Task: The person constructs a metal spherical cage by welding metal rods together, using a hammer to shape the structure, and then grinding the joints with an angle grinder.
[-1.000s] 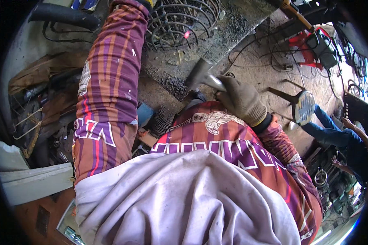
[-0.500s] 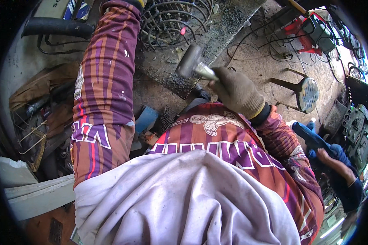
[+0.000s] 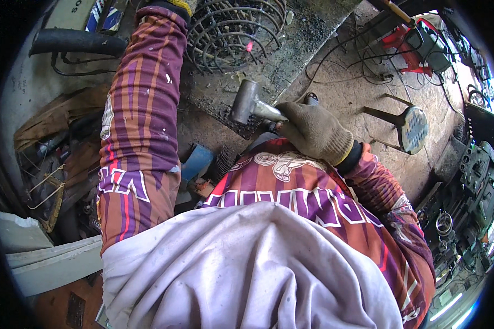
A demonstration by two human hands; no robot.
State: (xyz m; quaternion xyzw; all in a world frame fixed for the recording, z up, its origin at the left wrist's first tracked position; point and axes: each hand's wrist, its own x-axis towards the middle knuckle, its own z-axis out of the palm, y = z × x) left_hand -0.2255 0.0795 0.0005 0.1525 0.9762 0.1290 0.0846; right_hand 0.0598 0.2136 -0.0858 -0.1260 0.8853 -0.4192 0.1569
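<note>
— Hammer [image 3: 251, 104]: where is it?
— In the gloved right hand [image 3: 313, 130], fist closed round the handle, the grey metal head jutting out to the hand's left, above the dark desk [image 3: 307, 38]. Raised like that, it looks ready to strike.
— And the left hand?
— Its striped sleeve [image 3: 145, 104] reaches up beside a wire basket [image 3: 230, 27]; the hand is out of frame, so I cannot tell its grip.

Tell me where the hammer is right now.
In the head view, the hammer sits upper centre, gripped by the gloved right hand, its head just below the round wire cage.
</note>
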